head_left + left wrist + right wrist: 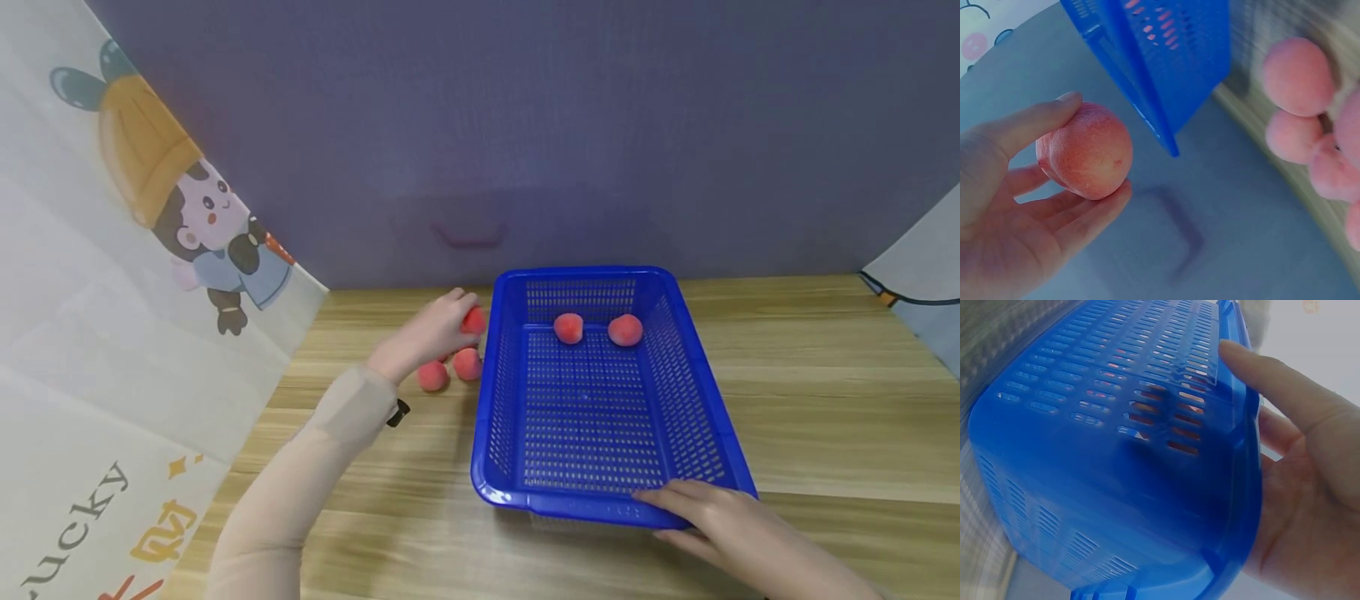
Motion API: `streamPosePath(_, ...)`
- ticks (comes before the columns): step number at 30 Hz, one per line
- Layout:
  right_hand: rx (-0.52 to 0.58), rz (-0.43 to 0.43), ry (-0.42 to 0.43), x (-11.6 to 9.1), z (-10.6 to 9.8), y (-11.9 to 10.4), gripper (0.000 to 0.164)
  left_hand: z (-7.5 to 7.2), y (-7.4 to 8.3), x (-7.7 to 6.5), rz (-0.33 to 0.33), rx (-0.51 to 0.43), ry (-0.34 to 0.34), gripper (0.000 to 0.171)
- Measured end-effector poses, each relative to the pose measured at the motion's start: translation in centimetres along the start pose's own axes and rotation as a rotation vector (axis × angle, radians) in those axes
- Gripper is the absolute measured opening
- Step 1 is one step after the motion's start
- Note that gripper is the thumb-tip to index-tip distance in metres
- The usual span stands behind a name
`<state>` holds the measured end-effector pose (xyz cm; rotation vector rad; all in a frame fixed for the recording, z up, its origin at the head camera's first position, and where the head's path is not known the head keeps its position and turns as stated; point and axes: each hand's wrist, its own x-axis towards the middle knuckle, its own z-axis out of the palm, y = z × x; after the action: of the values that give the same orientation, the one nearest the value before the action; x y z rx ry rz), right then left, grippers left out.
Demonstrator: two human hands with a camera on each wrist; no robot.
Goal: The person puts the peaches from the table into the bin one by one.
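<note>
Head view: my left hand (429,332) pinches a peach (474,321) just left of the blue basket (585,507), loose peaches (432,376) lying that side too (two peaches (568,328) sit inside, far end); my right hand (716,518) grips its near rim.

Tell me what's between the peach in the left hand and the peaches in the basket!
The side of the blue basket stands between them; the head view shows it.

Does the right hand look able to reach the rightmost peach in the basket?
Probably yes: the right hand grips the basket's near rim and would have to let go, but nothing covers that peach from above.
</note>
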<state>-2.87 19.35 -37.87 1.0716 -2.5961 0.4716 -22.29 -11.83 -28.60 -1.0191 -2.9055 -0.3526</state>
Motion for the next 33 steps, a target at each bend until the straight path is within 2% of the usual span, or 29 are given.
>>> streamPosePath(7,0.001,0.007,0.0,-0.1,-0.1,-0.1,0.032,-0.1,1.7,1.8,0.034,0.031,-0.026,0.041)
streamPosePath(13,0.0,0.02,-0.008,-0.1,-0.1,-0.1,0.032,-0.2,3.3,3.1,0.053,0.028,-0.048,0.038)
streamPosePath(23,-0.008,0.009,0.005,-0.1,-0.1,-0.2,0.032,-0.6,6.3,5.3,0.133,0.061,-0.061,0.035)
streamPosePath(33,0.004,0.036,-0.036,-0.1,-0.1,-0.1,0.031,0.2,8.9,7.0,0.126,0.052,-0.139,0.041)
